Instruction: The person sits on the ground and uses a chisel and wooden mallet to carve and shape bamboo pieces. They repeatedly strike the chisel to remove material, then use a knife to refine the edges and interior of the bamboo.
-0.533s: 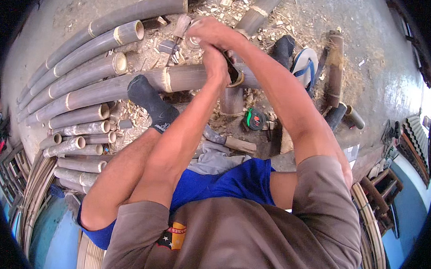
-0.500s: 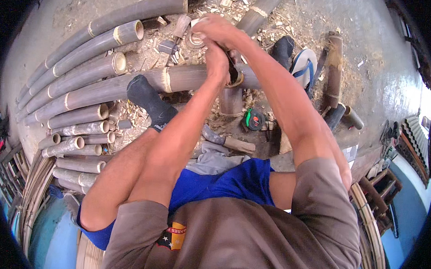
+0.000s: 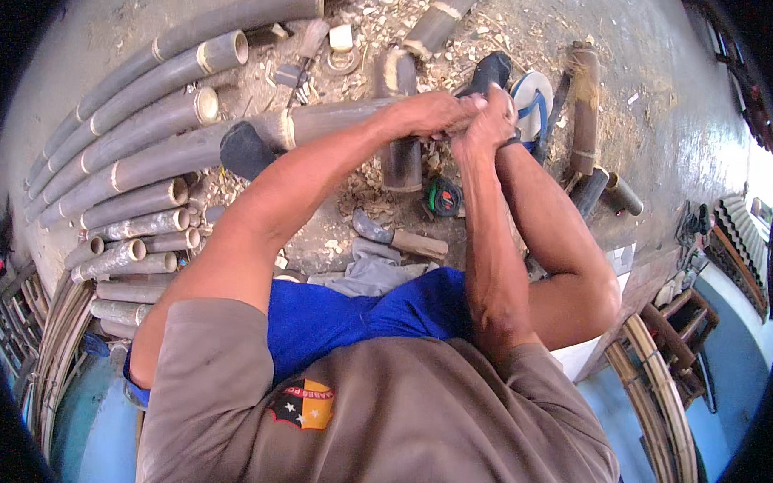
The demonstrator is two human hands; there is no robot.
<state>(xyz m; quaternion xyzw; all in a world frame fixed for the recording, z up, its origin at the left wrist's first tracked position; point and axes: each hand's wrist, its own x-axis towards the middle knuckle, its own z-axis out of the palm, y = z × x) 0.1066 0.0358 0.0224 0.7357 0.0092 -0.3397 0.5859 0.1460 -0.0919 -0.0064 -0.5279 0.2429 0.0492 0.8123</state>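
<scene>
My left hand (image 3: 438, 114) and my right hand (image 3: 488, 124) meet by the right end of a long bamboo pole (image 3: 335, 120). Both have curled fingers; whatever they hold is hidden behind them. They also cover the pole's end. A short bamboo piece (image 3: 401, 167) lies crosswise under the pole near my left hand. My left foot in a dark sock (image 3: 246, 150) presses against the pole. Beyond my hands is my other dark-socked foot (image 3: 491, 72), beside a white and blue flip-flop (image 3: 532, 103). Closer to me sits a black and green tape measure (image 3: 443, 197).
Several bamboo poles (image 3: 165, 119) and shorter bamboo lengths (image 3: 141, 207) lie at left. A wooden-handled blade (image 3: 418, 243) rests near my lap; another wooden-handled tool (image 3: 312, 41) and a ring-shaped piece (image 3: 342, 64) lie beyond the pole. Wood chips cover the floor (image 3: 513, 16).
Both hands have moved right and nearer along the pole; my right hand has come down from beyond it. The crosswise bamboo piece and a pale block beyond the pole now show.
</scene>
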